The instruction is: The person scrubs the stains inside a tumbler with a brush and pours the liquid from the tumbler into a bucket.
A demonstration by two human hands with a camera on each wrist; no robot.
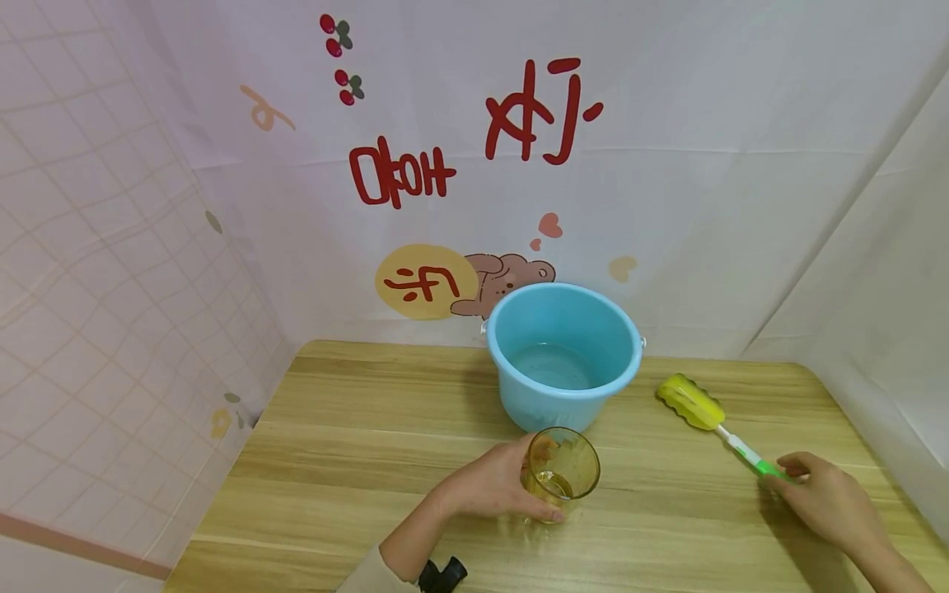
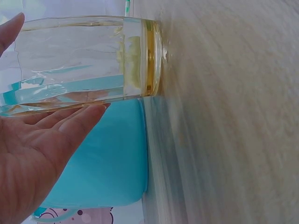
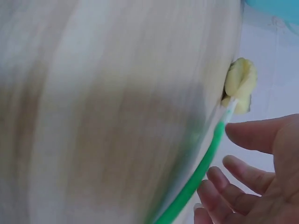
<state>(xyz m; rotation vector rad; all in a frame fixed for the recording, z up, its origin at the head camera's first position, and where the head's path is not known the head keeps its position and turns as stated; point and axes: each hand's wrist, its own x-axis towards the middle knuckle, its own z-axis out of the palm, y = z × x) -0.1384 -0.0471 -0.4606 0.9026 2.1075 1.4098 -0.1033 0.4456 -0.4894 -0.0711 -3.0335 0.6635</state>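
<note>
An amber-tinted drinking glass [image 1: 574,465] stands upright on the table. My left hand [image 1: 489,484] holds it from the left, thumb on the near side and fingers on the far side. In the left wrist view, the fingers lie straight along the wall of the glass [image 2: 74,51]. To the right lies a cup brush [image 1: 691,402] with a yellow sponge head and a white and green handle. My right hand [image 1: 834,504] is at the handle's green end. Its fingers are spread and loosely bent beside the green handle [image 3: 198,175], not closed round it.
A light blue bucket [image 1: 549,405] with some water in it stands just behind the glass. White printed cloth [image 1: 704,165] hangs behind the wooden table [image 1: 356,428] and at both sides. A small black object [image 1: 443,574] is by the left wrist.
</note>
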